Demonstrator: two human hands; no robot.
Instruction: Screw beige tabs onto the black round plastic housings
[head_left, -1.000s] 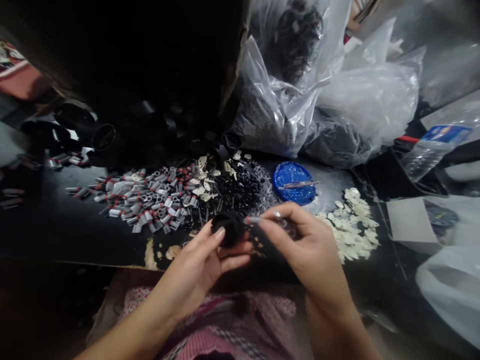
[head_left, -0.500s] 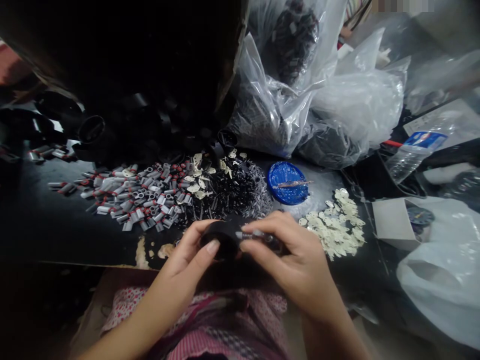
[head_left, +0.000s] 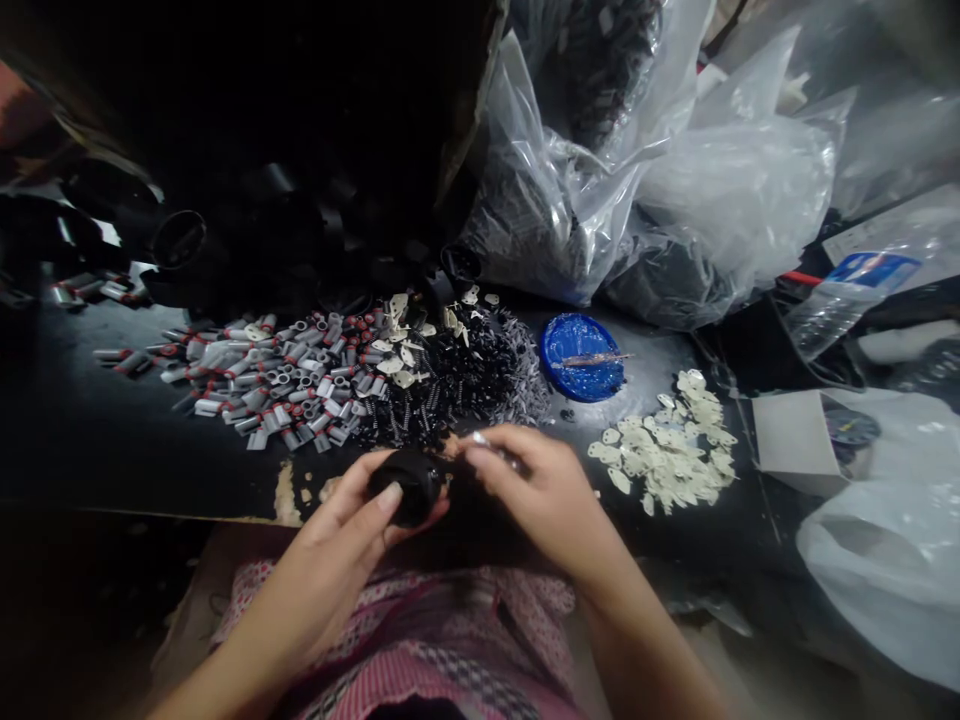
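Note:
My left hand (head_left: 371, 515) is wrapped round a black round hollow plastic part (head_left: 409, 487), thumb on its near side. To its right, my right hand (head_left: 529, 480) is closed in a pinch, apart from the black part. A small silvery-tipped piece (head_left: 478, 438) shows at its fingertips; the rest is hidden by the fingers. Just beyond both hands lies a heap of small black parts and springs (head_left: 450, 385). Left of that heap are many grey tubes with red bands (head_left: 281, 385).
A blue lid (head_left: 581, 375) with glossy paste and a thin stick lies beyond my right hand. Cream-coloured flat plates (head_left: 675, 450) are piled to the right. Plastic bags (head_left: 570, 220), a bottle (head_left: 855, 295) and a small open box (head_left: 799, 440) stand farther back and right.
The black part in my left hand has moved left and turned. My right hand has drawn away from it, opening a gap between them. The view has shifted slightly.

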